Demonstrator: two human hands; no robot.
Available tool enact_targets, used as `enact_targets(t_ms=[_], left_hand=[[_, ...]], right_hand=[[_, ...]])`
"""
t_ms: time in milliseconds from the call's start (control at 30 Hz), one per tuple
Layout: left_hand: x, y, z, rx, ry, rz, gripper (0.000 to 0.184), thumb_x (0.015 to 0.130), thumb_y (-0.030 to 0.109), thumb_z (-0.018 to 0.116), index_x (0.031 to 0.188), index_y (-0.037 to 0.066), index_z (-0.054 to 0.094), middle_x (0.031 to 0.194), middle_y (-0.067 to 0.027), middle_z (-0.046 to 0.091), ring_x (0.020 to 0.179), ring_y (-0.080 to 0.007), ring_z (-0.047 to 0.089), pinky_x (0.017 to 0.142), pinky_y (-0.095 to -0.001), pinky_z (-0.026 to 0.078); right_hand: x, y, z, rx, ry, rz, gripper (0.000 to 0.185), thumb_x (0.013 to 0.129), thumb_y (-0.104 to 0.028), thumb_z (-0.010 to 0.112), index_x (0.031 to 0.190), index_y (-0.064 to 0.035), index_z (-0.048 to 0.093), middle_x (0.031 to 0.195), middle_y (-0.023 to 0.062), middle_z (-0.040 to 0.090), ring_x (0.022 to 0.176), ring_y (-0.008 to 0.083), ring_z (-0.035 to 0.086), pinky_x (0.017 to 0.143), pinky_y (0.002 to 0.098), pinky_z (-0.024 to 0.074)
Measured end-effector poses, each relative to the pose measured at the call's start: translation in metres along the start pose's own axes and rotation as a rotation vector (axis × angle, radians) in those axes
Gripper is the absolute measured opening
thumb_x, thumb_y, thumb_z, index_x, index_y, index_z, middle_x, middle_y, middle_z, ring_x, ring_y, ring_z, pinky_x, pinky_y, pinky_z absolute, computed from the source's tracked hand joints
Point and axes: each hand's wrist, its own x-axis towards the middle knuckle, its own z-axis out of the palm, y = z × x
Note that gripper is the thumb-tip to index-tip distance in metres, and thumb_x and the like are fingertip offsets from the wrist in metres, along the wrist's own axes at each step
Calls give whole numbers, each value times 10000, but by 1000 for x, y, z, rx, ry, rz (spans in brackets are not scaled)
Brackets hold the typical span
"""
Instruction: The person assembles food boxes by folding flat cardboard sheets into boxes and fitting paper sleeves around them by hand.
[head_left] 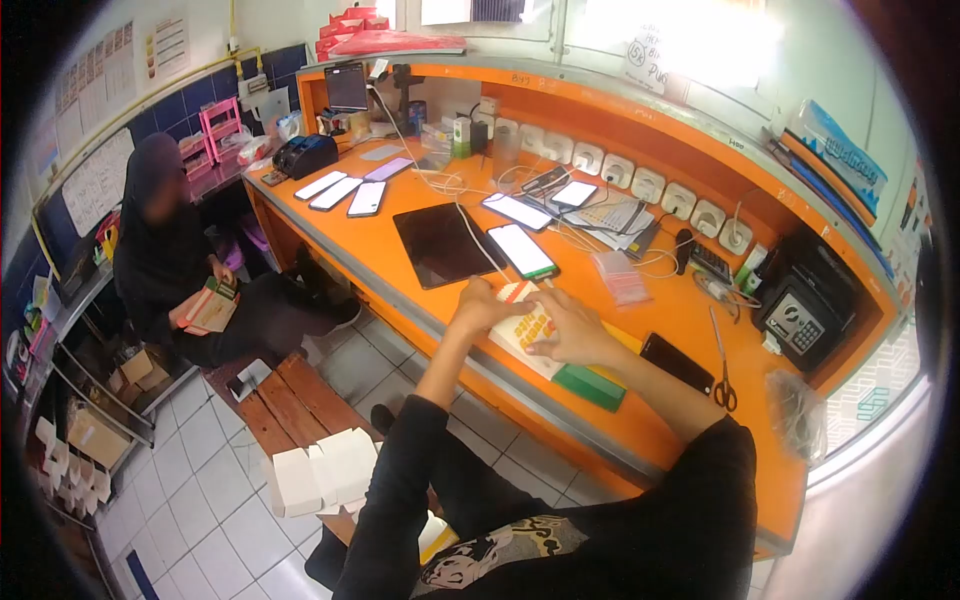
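Observation:
A white cardboard box (519, 331) with yellow and red print and a green end (588, 387) is at the orange counter's front edge. My left hand (484, 308) grips its far left side with bent fingers. Across its right side curls my right hand (572, 325), thumb on the printed face. Fingers partly hide the top of the box. Just beyond my hands lie a phone with a lit white screen (524, 250) and a dark tablet (446, 244). A black phone (676, 362) rests by my right forearm.
Scissors (721, 365), a clear plastic bag (797, 415) and a black safe (818, 305) are to the right. Several phones and cables lie along the counter (345, 240). A seated person (165, 250) at left holds a box (212, 306). White cartons (322, 472) sit on a wooden bench.

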Motion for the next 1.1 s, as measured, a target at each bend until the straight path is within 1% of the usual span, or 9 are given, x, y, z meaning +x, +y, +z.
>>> enact_targets(t_ms=[67, 133, 233, 367, 533, 667, 767, 933, 1100], left_hand=[[-1, 3, 5, -215, -43, -16, 724, 622, 287, 824, 1101, -114, 458, 982, -222, 613, 864, -253, 635, 761, -304, 505], [-9, 14, 29, -177, 302, 270, 556, 627, 175, 799, 1044, -74, 529, 956, -170, 634, 815, -210, 640, 738, -303, 507], [-25, 37, 37, -280, 271, 335, 423, 642, 84, 746, 1014, -28, 578, 932, -126, 647, 829, -189, 636, 744, -302, 499], [-35, 51, 38, -222, 269, 478, 322, 675, 10, 685, 987, 8, 603, 895, -110, 642, 840, -196, 625, 754, -295, 488], [-21, 18, 43, -227, 208, 401, 383, 712, 15, 704, 1033, 13, 496, 937, -100, 603, 860, -166, 609, 745, -281, 494], [-27, 6, 42, -351, 168, 322, 367, 732, 25, 710, 1026, 10, 491, 933, -90, 597, 850, -144, 606, 730, -266, 502], [-30, 1, 40, -493, 141, 241, 350, 735, 12, 709, 1012, 14, 494, 930, -85, 596, 826, -137, 610, 703, -256, 509], [-37, 3, 35, -505, 195, 185, 331, 704, 7, 688, 980, 14, 507, 907, -111, 624, 828, -183, 629, 733, -287, 487], [-37, 3, 33, -444, 251, 215, 317, 696, 0, 674, 965, 15, 507, 869, -113, 627, 803, -192, 637, 718, -293, 490]], right_hand=[[1, 3, 2, 10, 52, -10, 716, 665, -289, 780, 1250, -122, 401, 1245, 163, 427, 1139, 324, 463, 893, 420, 417], [-1, 13, 5, 258, 163, -18, 835, 612, -190, 805, 1272, -56, 312, 1213, 181, 426, 1159, 364, 439, 944, 456, 375], [5, 27, 19, 507, 404, -122, 912, 582, -134, 823, 1294, -27, 263, 1207, 175, 429, 1169, 310, 444, 958, 424, 373], [8, 36, 8, 757, 359, -168, 858, 619, -127, 813, 1291, -22, 290, 1187, 125, 465, 1151, 240, 465, 963, 378, 379], [19, 59, -19, 1232, -197, -7, 548, 789, -103, 694, 1264, -55, 424, 1087, 64, 553, 1040, 145, 538, 893, 292, 441], [42, 87, -27, 1234, -224, 196, 463, 823, -83, 652, 1247, -67, 466, 1083, 61, 570, 979, 131, 561, 864, 257, 456], [62, 113, -29, 1017, -116, 85, 325, 816, -92, 655, 1128, -49, 574, 1004, 47, 611, 917, 101, 575, 784, 255, 481], [91, 162, 1, -20, 136, -209, 136, 752, -79, 678, 869, -11, 665, 766, 83, 623, 823, 221, 612, 669, 327, 484], [96, 149, 8, -90, 235, -30, 208, 743, -106, 679, 929, -19, 643, 827, 120, 606, 875, 291, 590, 753, 351, 466]])
